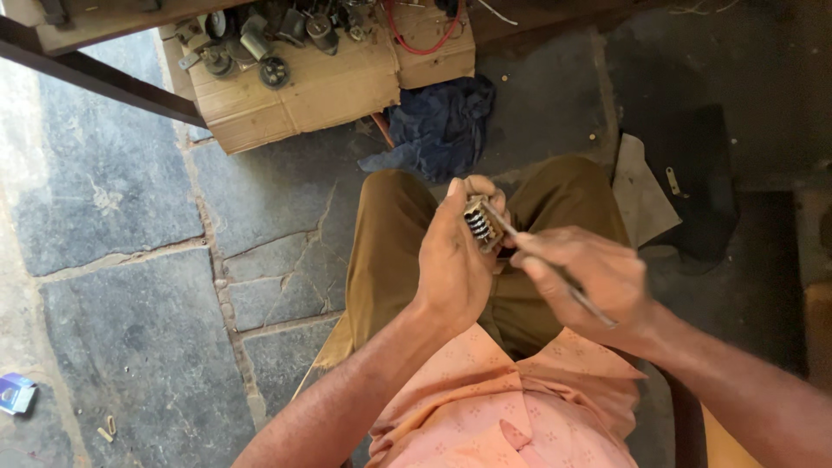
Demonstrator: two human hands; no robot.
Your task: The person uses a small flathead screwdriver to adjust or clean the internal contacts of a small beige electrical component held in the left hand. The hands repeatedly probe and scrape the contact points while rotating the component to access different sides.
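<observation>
Gripping metal part [479,222] in left hand [451,260].

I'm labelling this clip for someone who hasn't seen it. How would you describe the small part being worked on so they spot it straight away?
Start at the olive-brown trousers of the seated person, mid-frame. Above the lap, the left hand grips a small blocky metal part, with the thin tool in the right hand touching it. Unlike the dark round parts on the cardboard box, it shows a row of ribbed slots.
</observation>
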